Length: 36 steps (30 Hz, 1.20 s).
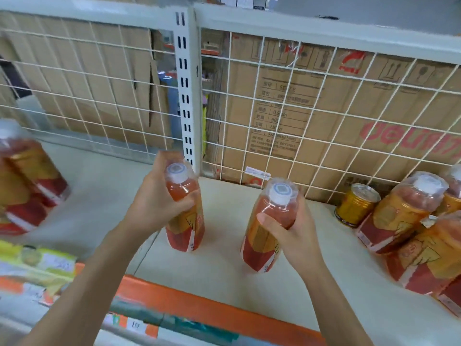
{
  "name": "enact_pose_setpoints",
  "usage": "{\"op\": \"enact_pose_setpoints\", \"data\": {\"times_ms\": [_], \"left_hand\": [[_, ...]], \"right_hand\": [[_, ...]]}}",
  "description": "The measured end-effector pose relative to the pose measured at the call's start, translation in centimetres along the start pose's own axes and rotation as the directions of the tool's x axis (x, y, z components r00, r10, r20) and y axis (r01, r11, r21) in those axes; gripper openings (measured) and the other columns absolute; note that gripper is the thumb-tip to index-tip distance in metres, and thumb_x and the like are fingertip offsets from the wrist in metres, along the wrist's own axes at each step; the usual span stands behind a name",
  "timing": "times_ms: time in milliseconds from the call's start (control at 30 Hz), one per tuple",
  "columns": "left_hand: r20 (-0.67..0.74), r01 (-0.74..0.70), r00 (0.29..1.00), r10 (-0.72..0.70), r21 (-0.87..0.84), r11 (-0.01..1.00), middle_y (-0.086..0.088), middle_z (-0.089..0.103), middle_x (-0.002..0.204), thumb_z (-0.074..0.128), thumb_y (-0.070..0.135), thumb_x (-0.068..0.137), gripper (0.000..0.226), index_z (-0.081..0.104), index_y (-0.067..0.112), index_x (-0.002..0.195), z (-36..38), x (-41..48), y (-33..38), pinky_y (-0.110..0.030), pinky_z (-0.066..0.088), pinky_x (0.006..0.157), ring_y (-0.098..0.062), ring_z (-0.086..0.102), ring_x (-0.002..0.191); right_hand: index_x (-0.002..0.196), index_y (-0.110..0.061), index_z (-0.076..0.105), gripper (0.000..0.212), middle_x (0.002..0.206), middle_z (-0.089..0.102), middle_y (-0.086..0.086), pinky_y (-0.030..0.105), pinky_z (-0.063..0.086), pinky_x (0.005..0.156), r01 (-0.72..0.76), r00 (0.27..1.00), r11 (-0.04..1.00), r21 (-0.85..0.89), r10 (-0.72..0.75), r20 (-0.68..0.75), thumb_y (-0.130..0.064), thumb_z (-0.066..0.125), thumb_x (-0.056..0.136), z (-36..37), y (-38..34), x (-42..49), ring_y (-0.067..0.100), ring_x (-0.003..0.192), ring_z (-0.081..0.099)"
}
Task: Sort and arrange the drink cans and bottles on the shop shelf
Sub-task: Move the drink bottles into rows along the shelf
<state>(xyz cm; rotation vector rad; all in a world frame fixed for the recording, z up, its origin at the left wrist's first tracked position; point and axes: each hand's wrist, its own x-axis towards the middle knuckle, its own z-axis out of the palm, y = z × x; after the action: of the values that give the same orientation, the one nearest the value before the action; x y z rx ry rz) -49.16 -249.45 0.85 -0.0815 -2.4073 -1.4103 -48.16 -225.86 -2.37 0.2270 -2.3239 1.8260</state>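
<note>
At the far left edge of the pale shelf (99, 196) stands a blurred cluster of orange-and-red labelled bottles (27, 186), seemingly three or so, though the smear makes the count unsure. Below them, on a lower level, lie yellow-green packets (37, 263) behind the orange shelf edge strip (199, 305). Near the middle, the left hand (154, 198) is wrapped around the upper body of a left bottle (185, 213) of reddish drink with a white cap, fingers clamped on it; the bottle stands upright just in front of the slotted white upright post (185, 96). Just beside it, the right hand (291, 231) grips a right bottle (269, 228) of the same kind, thumb across the front and fingers closed behind, the bottle leaning slightly. Behind runs a white wire grid (299, 121) with cardboard boxes (287, 101) beyond. Farther right, a gold can (356, 203) stands by the grid, next to a group of matching bottles (411, 221) at the right edge.
</note>
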Motion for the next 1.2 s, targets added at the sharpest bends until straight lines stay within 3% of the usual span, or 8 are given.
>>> {"op": "enact_pose_setpoints", "data": {"times_ms": [233, 367, 500, 633, 800, 900, 1067, 1200], "left_hand": [[-0.185, 0.042, 0.982, -0.018, 0.123, 0.992, 0.02, 0.051, 0.086, 0.077, 0.002, 0.068, 0.06, 0.037, 0.023, 0.107, -7.3, -1.2, -3.2, -0.016, 0.045, 0.062, 0.004, 0.054, 0.073], [-0.247, 0.048, 0.969, -0.008, 0.155, 0.987, 0.019, 0.052, 0.091, 0.076, 0.004, 0.07, 0.06, 0.038, 0.037, 0.102, -11.5, -1.6, -5.0, -0.014, 0.049, 0.062, 0.007, 0.059, 0.074], [-0.271, 0.09, 0.962, -0.042, 0.166, 0.982, 0.013, 0.055, 0.097, 0.077, 0.007, 0.07, 0.06, 0.038, 0.031, 0.108, -15.1, -1.8, -7.0, -0.013, 0.048, 0.058, 0.005, 0.06, 0.078], [-0.301, 0.075, 0.953, -0.024, 0.157, 0.985, 0.013, 0.057, 0.089, 0.077, 0.002, 0.07, 0.058, 0.038, 0.037, 0.094, -17.5, -1.2, -8.5, -0.004, 0.046, 0.059, 0.014, 0.059, 0.076], [-0.309, 0.085, 0.951, -0.013, 0.222, 0.971, 0.002, 0.056, 0.098, 0.078, 0.014, 0.07, 0.051, 0.04, 0.03, 0.101, -19.0, -0.3, -10.7, -0.028, 0.054, 0.075, -0.009, 0.059, 0.087], [-0.334, 0.052, 0.941, 0.059, 0.312, 0.949, -0.001, 0.05, 0.101, 0.078, 0.015, 0.069, 0.05, 0.041, 0.024, 0.102, -19.8, 0.0, -12.0, -0.039, 0.052, 0.078, -0.022, 0.055, 0.094], [-0.297, -0.116, 0.909, 0.291, 0.491, 0.863, 0.003, 0.038, 0.113, 0.078, 0.019, 0.072, 0.053, 0.044, 0.015, 0.114, -20.1, 0.0, -13.3, -0.025, 0.049, 0.079, -0.02, 0.052, 0.102], [-0.268, -0.251, 0.847, 0.459, 0.56, 0.79, -0.002, 0.04, 0.116, 0.059, 0.031, 0.079, 0.042, 0.044, 0.014, 0.114, -20.0, 0.6, -14.1, -0.017, 0.038, 0.089, -0.019, 0.046, 0.106]], "right_hand": [[0.11, -0.037, 0.045, 0.065, 0.105, 0.061, -0.018, 0.012, 0.05, 0.071, 0.023, 0.996, 0.998, 0.065, -0.029, 0.084, -0.044, 0.073, 0.053, 5.2, -0.9, 0.7, -0.001, 0.094, 0.061], [0.12, -0.028, 0.048, 0.075, 0.105, 0.065, -0.008, 0.017, 0.051, 0.07, 0.054, 0.988, 0.991, 0.125, -0.072, 0.139, -0.051, 0.07, 0.052, 8.5, -1.2, 1.7, 0.006, 0.093, 0.063], [0.119, -0.031, 0.048, 0.07, 0.104, 0.064, -0.009, 0.019, 0.051, 0.071, 0.077, 0.974, 0.987, 0.143, -0.105, 0.202, -0.051, 0.069, 0.055, 12.7, -2.0, 3.1, 0.007, 0.093, 0.063], [0.112, -0.034, 0.049, 0.061, 0.098, 0.066, -0.011, 0.024, 0.052, 0.073, 0.1, 0.963, 0.982, 0.16, -0.136, 0.234, -0.05, 0.07, 0.058, 17.5, -2.7, 4.7, 0.009, 0.091, 0.064], [0.114, -0.031, 0.049, 0.059, 0.099, 0.065, -0.009, 0.021, 0.051, 0.072, 0.12, 0.937, 0.973, 0.196, -0.176, 0.301, -0.048, 0.07, 0.061, 23.7, -3.9, 6.8, 0.008, 0.09, 0.065], [0.121, -0.024, 0.047, 0.068, 0.105, 0.063, -0.002, 0.019, 0.05, 0.074, 0.127, 0.918, 0.97, 0.207, -0.194, 0.346, -0.049, 0.069, 0.062, 27.2, -4.5, 8.1, 0.008, 0.092, 0.063], [0.129, -0.022, 0.042, 0.067, 0.115, 0.06, -0.003, 0.026, 0.051, 0.087, 0.11, 0.888, 0.972, 0.209, -0.191, 0.419, -0.033, 0.076, 0.071, 32.3, -4.8, 10.1, 0.009, 0.103, 0.06], [0.126, -0.015, 0.046, 0.056, 0.106, 0.061, -0.012, 0.011, 0.046, 0.078, 0.155, 0.872, 0.966, 0.208, -0.233, 0.43, -0.019, 0.074, 0.078, 35.3, -5.6, 10.8, -0.006, 0.091, 0.06]]}}
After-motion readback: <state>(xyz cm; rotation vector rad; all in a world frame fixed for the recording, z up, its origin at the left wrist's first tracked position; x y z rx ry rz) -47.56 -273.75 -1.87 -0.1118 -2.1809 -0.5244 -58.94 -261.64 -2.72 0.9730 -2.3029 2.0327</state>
